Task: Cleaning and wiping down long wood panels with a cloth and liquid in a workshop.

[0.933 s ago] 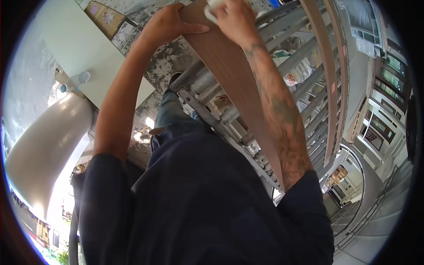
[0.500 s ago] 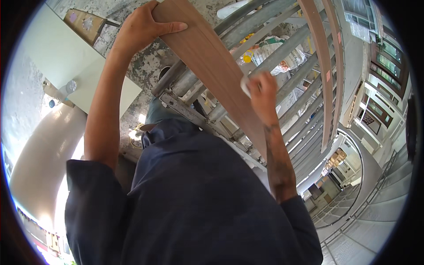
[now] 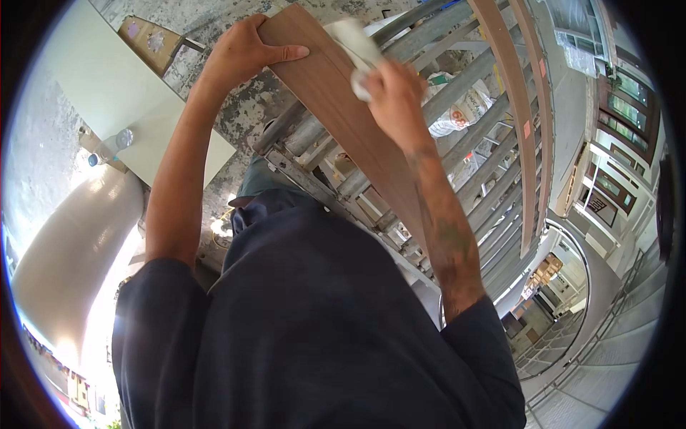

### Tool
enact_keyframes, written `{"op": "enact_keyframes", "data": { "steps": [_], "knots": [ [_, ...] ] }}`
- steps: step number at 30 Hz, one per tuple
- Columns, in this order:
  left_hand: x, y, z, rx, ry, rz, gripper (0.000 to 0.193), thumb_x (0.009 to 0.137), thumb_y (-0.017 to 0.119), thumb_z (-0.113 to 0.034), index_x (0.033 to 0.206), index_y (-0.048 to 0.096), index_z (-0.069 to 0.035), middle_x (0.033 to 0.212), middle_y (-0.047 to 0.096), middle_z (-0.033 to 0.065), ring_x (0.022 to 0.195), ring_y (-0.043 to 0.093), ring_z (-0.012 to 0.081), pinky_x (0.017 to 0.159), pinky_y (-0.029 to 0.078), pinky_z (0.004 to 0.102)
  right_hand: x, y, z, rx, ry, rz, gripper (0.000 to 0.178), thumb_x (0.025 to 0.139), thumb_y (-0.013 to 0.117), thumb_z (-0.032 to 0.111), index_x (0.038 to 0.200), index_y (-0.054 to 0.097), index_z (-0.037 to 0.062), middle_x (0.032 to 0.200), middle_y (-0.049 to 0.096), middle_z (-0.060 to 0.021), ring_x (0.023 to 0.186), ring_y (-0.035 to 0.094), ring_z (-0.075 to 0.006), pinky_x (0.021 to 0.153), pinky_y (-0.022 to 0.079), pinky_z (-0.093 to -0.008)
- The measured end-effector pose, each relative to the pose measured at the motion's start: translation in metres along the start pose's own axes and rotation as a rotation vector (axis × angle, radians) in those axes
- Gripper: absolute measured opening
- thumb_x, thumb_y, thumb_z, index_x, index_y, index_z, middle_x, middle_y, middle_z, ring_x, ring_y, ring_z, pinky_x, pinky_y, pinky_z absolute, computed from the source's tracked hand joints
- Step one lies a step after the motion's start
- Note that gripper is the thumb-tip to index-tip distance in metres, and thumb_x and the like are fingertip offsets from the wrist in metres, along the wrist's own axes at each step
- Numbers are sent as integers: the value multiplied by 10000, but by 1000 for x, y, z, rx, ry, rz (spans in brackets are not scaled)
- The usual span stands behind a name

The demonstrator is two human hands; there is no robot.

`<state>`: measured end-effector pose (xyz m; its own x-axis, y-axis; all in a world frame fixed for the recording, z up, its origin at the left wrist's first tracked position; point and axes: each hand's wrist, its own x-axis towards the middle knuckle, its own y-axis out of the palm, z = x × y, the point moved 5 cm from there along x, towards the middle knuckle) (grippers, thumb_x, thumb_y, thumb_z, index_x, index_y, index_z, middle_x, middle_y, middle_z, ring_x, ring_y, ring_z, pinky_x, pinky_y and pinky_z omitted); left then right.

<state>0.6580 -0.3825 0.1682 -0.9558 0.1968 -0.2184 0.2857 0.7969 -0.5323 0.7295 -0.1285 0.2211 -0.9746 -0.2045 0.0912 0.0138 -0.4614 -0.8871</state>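
- A left hand (image 3: 239, 53) grips the far end of a long brown board (image 3: 339, 100), its thumb laid across the upper face; that hold seems right for steadying the piece against side-to-side rubbing.
- A right hand (image 3: 399, 101), blurred by motion, has its fingers closed around a white cloth (image 3: 354, 41) over the board's right edge; whether the cloth presses on the face cannot be told.
- The board slants from the left hand toward the right forearm, above a rack of grey metal bars (image 3: 454, 84); where it rests is hard to tell.
- Good work here likely calls for a flat, folded cloth, even pressure and long strokes with the grain, with the loose corner gathered in, lest it snag on the bars.
- The left thumb covers a patch of the face, so a brief shift of grip would probably help reach it.
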Motion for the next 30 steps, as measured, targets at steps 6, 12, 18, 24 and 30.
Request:
{"op": "enact_keyframes", "data": {
  "steps": [6,12,18,24,30],
  "knots": [
    [-1,-5,-6,-10,-13,26,802,632,888,-594,1062,680,51,826,716,162,811,728,264,756,553,393,-94,-32,-43,-93,179,19,169,847,712,165,781,589,70,769,622,-82,789,588,-334,737,442,-485],
    [2,-7,-15,4,2,28,806,630,881,-603,1067,669,40,880,717,186,858,722,297,767,545,407,66,31,15,-27,13,-57,147,820,750,181,780,626,110,837,689,-52,906,623,-334,765,442,-478],
    [-8,-7,-11,58,-14,-12,862,633,883,-572,1182,621,39,996,708,214,933,703,333,838,534,425,80,49,-1,415,86,-49,178,965,627,223,981,679,54,926,699,-124,892,654,-260,781,496,-344],
    [-54,-3,-101,268,450,-109,1054,658,886,-529,1516,409,-147,1587,318,204,1473,289,382,1164,224,609,0,-47,-15,1813,353,-314,179,1036,501,153,1096,623,38,1129,662,-101,1060,631,-232,969,517,-411],
    [-100,43,-125,-488,431,558,434,881,773,-119,1274,619,-16,1165,672,76,1185,580,180,1061,412,337,-100,-70,28,2205,445,-247,320,1047,505,320,1153,605,35,1159,670,-134,1097,639,-297,1023,495,-483]
  ]
}}
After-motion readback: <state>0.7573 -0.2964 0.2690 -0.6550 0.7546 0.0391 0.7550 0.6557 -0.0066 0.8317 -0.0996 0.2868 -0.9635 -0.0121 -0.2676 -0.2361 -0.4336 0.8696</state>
